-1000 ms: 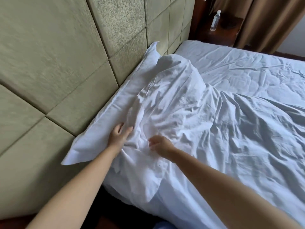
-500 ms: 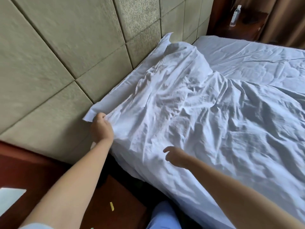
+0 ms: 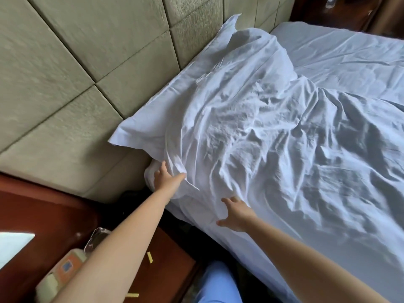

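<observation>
While left grip, right grip rest spread on rumpled duvet: padded headboard behind, nightstand beside.

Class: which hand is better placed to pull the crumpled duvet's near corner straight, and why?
Left, probably. The left hand touches the duvet corner below the pillow; the right hand lies spread flat further from that corner.

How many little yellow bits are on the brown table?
2, both on the brown table. One yellow bit lies beside the left arm; the other lies lower, near the picture's bottom edge. The arm may hide more.
</observation>
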{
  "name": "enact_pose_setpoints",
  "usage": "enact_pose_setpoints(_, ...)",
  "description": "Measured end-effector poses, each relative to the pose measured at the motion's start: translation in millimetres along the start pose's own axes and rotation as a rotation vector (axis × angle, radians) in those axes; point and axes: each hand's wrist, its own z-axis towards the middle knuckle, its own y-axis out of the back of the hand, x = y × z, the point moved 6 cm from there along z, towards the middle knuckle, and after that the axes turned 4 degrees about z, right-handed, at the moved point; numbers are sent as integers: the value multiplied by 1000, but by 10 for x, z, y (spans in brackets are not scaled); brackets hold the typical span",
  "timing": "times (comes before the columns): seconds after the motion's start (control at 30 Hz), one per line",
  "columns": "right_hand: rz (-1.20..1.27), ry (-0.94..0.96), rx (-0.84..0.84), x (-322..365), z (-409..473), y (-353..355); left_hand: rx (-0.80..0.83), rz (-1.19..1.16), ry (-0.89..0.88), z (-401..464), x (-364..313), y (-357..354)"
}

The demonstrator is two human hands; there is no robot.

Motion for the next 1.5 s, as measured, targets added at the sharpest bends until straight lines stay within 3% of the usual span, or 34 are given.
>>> enact_pose_setpoints(0.17, -99, -51, 12, -98, 86, -212, -33, -52, 9, 142, -64, -144)
enact_pose_setpoints(0.23, -109, -79, -56, -141, 91, -221, -65, 81, -14, 262, -37, -126)
enact_pose_setpoints(0.37, -159, -127, -319, -220, 50, -40, -298, 395, 16, 397, 58, 153)
enact_pose_setpoints(0.47, -162, -217, -368, -358, 53, 103, -460, 496, 38, 452, 107, 406)
enact_pose_setpoints(0.57, -137, -280, -374, -510, 85, 191, -498, 427, 67, 565, 186, 539)
enact_pose_setpoints(0.67, -125, -278, -409, -511, 115, 234, -393, 202, 74, 640, 212, 428)
enact_pose_setpoints(0.8, 51, -220, -498, -297, 168, 338, -228, -70, -49, 618, -66, 153)
enact_pose_setpoints(0.9, 207, -167, -579, -89, 215, 543, -220, -169, -105, 685, -307, 137)
enact_pose_setpoints(1.0, 247, -98, -615, 118, 275, 754, -464, -80, -243, 715, -539, 427)
enact_pose_setpoints(1.07, 242, -78, -625, 212, 292, 854, -678, -99, -205, 716, -566, 744)
enact_pose_setpoints(1.13, 232, -86, -611, 253, 284, 887, -770, -48, -119, 767, -466, 940)
enact_pose_setpoints(1.23, 214, -114, -571, 221, 257, 835, -574, -2, -84, 906, -368, 796)
enact_pose_setpoints(1.33, 206, -109, -548, 175, 233, 823, -355, 11, -158, 838, -559, 517)
enact_pose_setpoints(1.5, 252, -77, -590, 261, 225, 1154, -170, 37, -138, 868, -1075, 378)
